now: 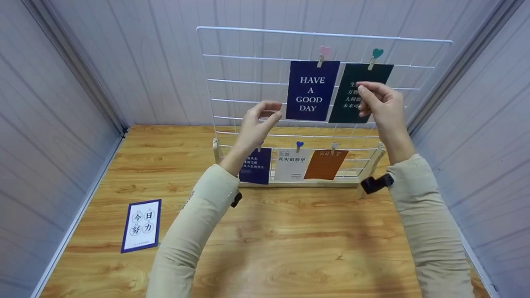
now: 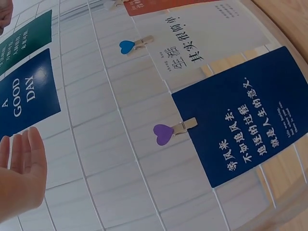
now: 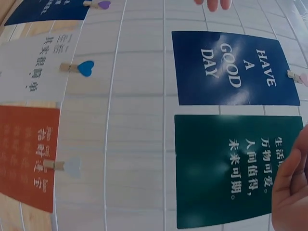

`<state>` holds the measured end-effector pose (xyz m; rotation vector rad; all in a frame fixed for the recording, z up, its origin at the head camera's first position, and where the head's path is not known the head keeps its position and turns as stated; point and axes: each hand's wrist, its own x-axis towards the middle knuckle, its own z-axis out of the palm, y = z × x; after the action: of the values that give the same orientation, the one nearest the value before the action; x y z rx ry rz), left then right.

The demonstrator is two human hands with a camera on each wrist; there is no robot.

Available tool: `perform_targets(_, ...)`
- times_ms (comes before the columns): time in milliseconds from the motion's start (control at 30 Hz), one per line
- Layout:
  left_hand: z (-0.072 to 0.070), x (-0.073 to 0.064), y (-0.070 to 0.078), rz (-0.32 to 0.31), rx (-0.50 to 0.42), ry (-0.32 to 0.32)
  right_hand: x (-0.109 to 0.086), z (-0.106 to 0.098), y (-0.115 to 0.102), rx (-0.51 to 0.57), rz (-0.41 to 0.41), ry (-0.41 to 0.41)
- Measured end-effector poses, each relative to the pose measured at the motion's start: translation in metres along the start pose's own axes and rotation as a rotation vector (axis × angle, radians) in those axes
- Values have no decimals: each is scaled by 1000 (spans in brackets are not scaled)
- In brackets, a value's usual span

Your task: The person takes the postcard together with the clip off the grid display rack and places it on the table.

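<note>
A navy card reading "HAVE A GOOD DAY" [image 1: 313,91] hangs on the white wire grid rack [image 1: 209,89] from a pink heart clip [image 1: 325,51]. To its right, a dark green card [image 3: 211,168] hangs from a green heart clip [image 1: 377,54]. My left hand [image 1: 258,120] is raised just left of the navy card, fingers loosely bent and nothing visible in them. My right hand [image 1: 385,103] is in front of the green card, covering part of its text. Its thumb and forefinger come close together, with no object visible between them.
Lower on the rack hang a dark blue card [image 2: 245,115] with a purple heart clip [image 2: 163,134], a white card [image 1: 292,165] and an orange card [image 1: 326,164]. A purple-bordered card [image 1: 140,225] lies on the wooden surface [image 1: 290,248] at left. Pale panels surround the space.
</note>
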<state>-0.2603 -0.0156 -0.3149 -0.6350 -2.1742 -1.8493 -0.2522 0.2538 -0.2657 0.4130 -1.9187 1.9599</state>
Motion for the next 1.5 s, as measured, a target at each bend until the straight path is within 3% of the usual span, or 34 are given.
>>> perform_targets(300,4,2,-3,-14,-4,22,8,25,-5,106,27,10)
perform_targets(500,6,1,-4,-47,-33,5,13,40,-11,118,33,12)
perform_targets(800,10,1,-9,-40,-19,31,24,56,-21,112,14,7)
perform_targets(1100,14,3,-15,-26,-15,53,31,65,-27,7,21,1)
perform_targets(1500,21,4,-16,-58,-31,29,39,75,-33,-74,60,-10)
